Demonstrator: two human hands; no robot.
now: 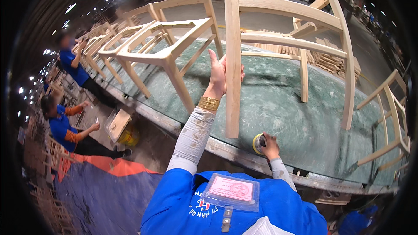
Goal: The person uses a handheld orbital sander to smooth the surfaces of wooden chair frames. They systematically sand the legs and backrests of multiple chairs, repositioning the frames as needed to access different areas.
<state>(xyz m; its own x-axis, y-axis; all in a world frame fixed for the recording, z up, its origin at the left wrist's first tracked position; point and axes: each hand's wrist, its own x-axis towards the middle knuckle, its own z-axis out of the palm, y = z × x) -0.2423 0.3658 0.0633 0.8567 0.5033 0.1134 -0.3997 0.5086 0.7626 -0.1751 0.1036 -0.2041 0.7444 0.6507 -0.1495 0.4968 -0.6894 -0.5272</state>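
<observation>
The unfinished wooden chair frame (pixel 287 48) is stood on the green-topped workbench (pixel 278 113), in the middle of the scene, with its near left leg (pixel 233 69) gripped by the left hand (pixel 218 75), whose fingers are wrapped around the post near mid-height. The left forearm, in a white sleeve with a gold bangle (pixel 209 103), is raised steeply upward from the lower edge. The right hand (pixel 269 144) is held low at the near bench edge, closed around a small round yellow-rimmed sanding tool (pixel 258 143) just below the leg's foot. A slip seems the main risk: with only 1 hand steadying it, the frame could tip or slide on the smooth bench top. More chair frames (pixel 161 43) are stacked to the far left, and 2 workers in blue (pixel 65 126) are occupied further left.
</observation>
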